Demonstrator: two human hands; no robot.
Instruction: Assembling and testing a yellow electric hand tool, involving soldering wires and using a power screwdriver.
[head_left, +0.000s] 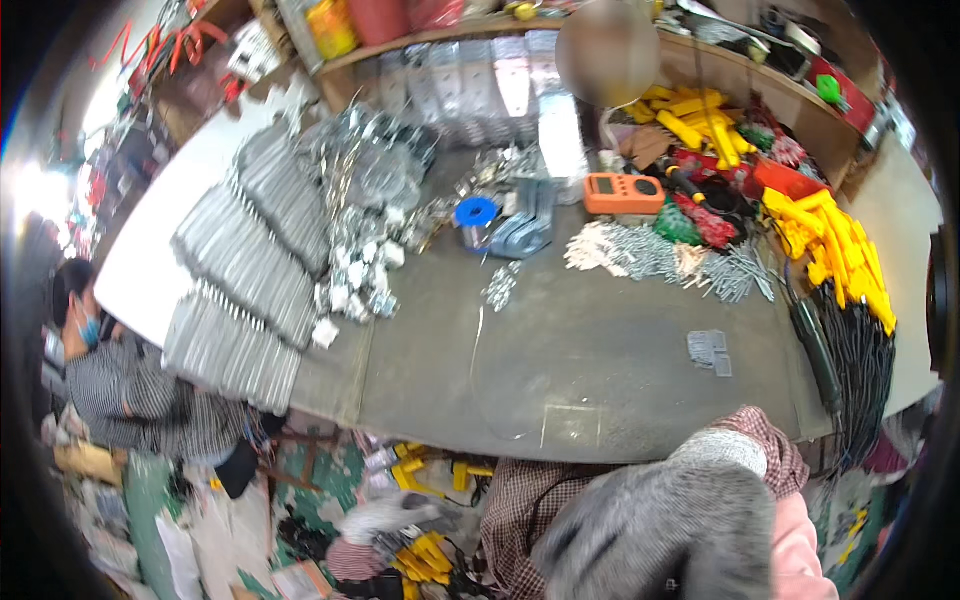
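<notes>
My right hand (668,525) is a blurred grey knitted shape close to the camera, below the front edge of the grey workbench (600,350). A checked sleeve cover (772,443) and a pink sleeve run back from it. Whether it holds anything is not visible. My left hand (388,514), in a light glove with a striped cuff, hangs low beside my checked apron (520,510), near yellow plastic parts (428,553) on the floor. Its fingers are too small and blurred to read.
The bench carries rows of grey metal strips (245,280), a blue spool (475,212), an orange meter (624,192), yellow handles (840,250), black cables (860,360) and loose small parts (650,255). Another person (120,385) in a striped top sits at the left.
</notes>
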